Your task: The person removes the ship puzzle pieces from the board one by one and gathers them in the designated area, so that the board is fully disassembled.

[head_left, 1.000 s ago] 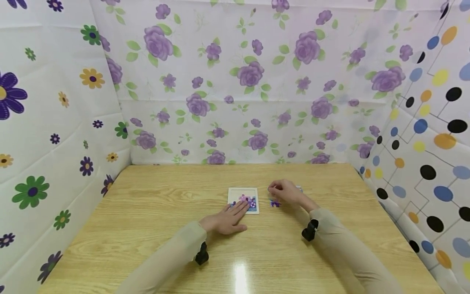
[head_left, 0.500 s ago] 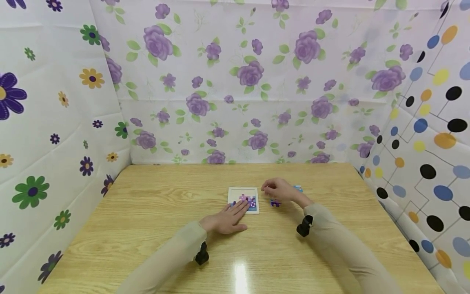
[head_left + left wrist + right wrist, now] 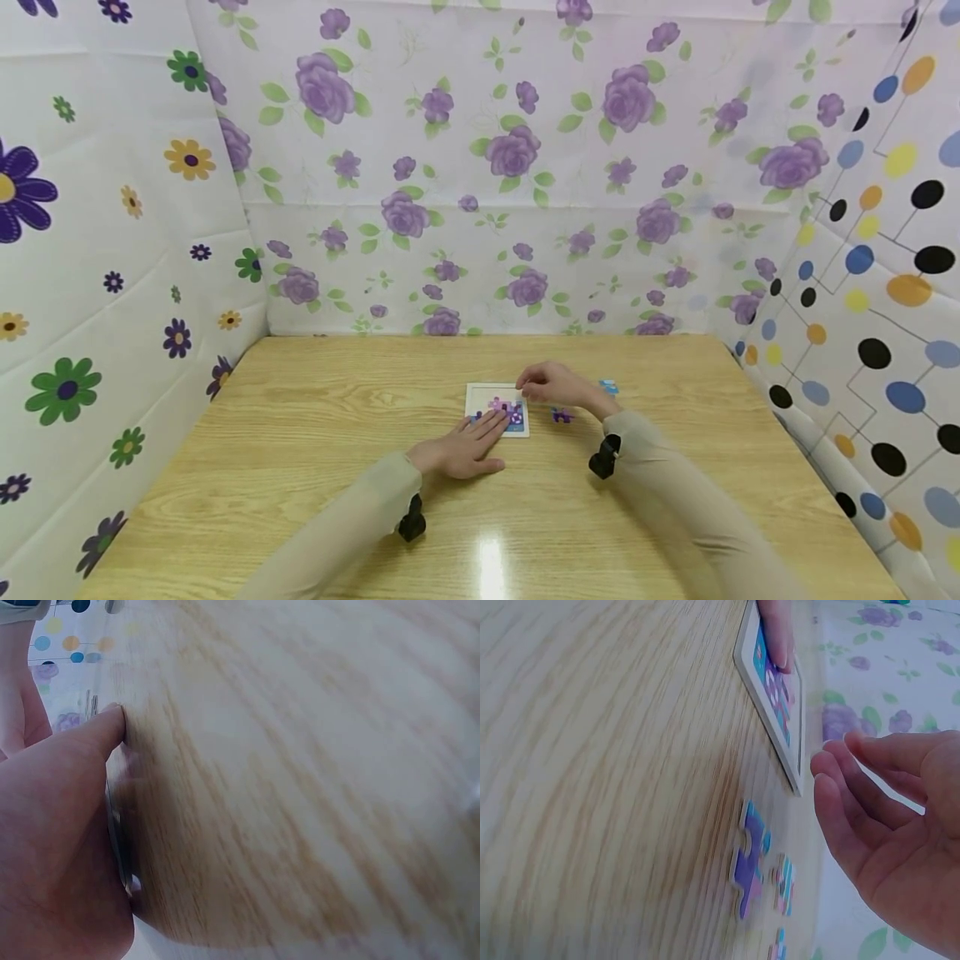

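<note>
A white-framed jigsaw puzzle (image 3: 497, 390), partly filled with purple, pink and blue pieces, lies on the wooden table. My left hand (image 3: 461, 447) rests flat on its lower left part, fingers straight. Over the frame's upper right corner hovers my right hand (image 3: 553, 385), thumb and fingers bent with their tips close together. In the right wrist view this right hand (image 3: 900, 802) shows no piece at its tips, though a small one could be hidden there. A loose purple puzzle piece (image 3: 748, 862) lies right of the frame, with a striped piece (image 3: 785, 885) beyond it.
Farther right on the table (image 3: 360, 392) lies a loose blue piece (image 3: 609, 387). Patterned cloth walls (image 3: 480, 167) stand at the back and both sides. Each wrist carries a black camera (image 3: 604, 457).
My right hand has moved left from above the loose pieces to the frame's upper right corner, uncovering the blue piece behind it. My left hand stays put on the puzzle.
</note>
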### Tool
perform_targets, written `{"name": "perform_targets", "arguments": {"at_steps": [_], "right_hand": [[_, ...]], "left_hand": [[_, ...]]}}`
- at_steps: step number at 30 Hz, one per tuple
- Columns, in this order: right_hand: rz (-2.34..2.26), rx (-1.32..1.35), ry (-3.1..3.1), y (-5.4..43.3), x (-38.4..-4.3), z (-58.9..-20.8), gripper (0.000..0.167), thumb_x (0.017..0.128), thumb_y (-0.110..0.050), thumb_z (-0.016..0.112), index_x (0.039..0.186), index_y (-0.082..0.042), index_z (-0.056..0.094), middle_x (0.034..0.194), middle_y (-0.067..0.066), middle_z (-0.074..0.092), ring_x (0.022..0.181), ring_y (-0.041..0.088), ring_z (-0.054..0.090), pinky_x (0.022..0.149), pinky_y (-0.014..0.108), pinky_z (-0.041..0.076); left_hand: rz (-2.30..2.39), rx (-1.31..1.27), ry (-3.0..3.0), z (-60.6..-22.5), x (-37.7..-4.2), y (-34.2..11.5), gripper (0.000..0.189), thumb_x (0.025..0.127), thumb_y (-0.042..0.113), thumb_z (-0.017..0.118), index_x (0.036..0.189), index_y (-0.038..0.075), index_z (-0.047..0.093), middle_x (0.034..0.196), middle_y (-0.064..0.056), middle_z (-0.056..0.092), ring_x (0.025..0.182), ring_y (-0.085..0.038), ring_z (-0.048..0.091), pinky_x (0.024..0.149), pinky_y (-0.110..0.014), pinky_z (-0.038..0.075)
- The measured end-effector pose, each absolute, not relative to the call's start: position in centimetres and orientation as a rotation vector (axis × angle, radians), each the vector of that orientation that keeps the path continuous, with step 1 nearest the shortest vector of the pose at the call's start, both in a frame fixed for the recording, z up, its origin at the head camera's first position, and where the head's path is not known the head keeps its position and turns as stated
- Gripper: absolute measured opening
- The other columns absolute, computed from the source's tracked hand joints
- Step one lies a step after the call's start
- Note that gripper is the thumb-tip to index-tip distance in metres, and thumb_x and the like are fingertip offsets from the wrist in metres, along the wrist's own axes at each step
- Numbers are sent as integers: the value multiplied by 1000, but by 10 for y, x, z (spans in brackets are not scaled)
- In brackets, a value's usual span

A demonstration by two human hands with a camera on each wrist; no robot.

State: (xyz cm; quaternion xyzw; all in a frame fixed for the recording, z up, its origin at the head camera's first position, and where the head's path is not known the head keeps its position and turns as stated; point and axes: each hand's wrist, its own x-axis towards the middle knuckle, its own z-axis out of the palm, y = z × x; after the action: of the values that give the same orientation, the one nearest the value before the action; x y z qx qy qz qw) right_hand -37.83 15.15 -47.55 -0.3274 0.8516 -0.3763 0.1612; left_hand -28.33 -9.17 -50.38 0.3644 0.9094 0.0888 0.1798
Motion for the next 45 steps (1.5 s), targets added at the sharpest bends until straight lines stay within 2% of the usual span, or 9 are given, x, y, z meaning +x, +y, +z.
{"name": "perform_targets", "arguments": {"at_steps": [6, 13, 29, 36, 40, 45], "right_hand": [[-1050, -965, 2434, 138, -381, -478, 25, 100, -13, 51, 116, 1, 65, 103, 16, 70, 88, 24, 67, 76, 30, 56], [-988, -1031, 2470, 121, -387, -483, 20, 93, -10, 62, 111, -3, 68, 99, 7, 71, 87, 10, 65, 78, 26, 54], [-944, -1013, 2445, 103, -391, -488, 20, 88, -3, 65, 108, -1, 68, 100, 12, 71, 90, 16, 66, 82, 28, 54], [-785, -1035, 2511, 100, -388, -486, 19, 88, -1, 65, 106, -4, 68, 99, 8, 69, 88, 15, 64, 80, 27, 54], [-699, -1056, 2539, 97, -384, -485, 19, 88, 0, 67, 107, -4, 67, 97, 8, 67, 87, 15, 62, 79, 27, 53], [-643, -1015, 2562, 94, -382, -484, 19, 88, -4, 69, 106, -4, 63, 96, 6, 64, 86, 13, 58, 80, 26, 51]], "left_hand": [[249, 1025, 2570, -506, -283, -91, 74, 103, 49, 34, 157, 11, 0, 165, -8, -4, 152, -24, -4, 121, -54, 7], [241, 1008, 2569, -503, -283, -91, 74, 102, 50, 33, 157, 12, 0, 165, -6, -5, 152, -22, -4, 121, -52, 7], [223, 1012, 2578, -499, -281, -91, 74, 102, 50, 34, 157, 12, 4, 165, -7, 0, 152, -23, -1, 121, -51, 9], [207, 1013, 2584, -507, -287, -90, 75, 102, 53, 32, 157, 14, 0, 164, -3, -7, 152, -19, -8, 122, -51, 5], [154, 1039, 2601, -503, -286, -91, 75, 101, 55, 32, 157, 14, 3, 165, -3, -3, 152, -20, -4, 122, -49, 9], [116, 1102, 2594, -496, -282, -93, 68, 103, 50, 34, 157, 16, 10, 164, -1, 7, 151, -19, 9, 121, -50, 14]]}}
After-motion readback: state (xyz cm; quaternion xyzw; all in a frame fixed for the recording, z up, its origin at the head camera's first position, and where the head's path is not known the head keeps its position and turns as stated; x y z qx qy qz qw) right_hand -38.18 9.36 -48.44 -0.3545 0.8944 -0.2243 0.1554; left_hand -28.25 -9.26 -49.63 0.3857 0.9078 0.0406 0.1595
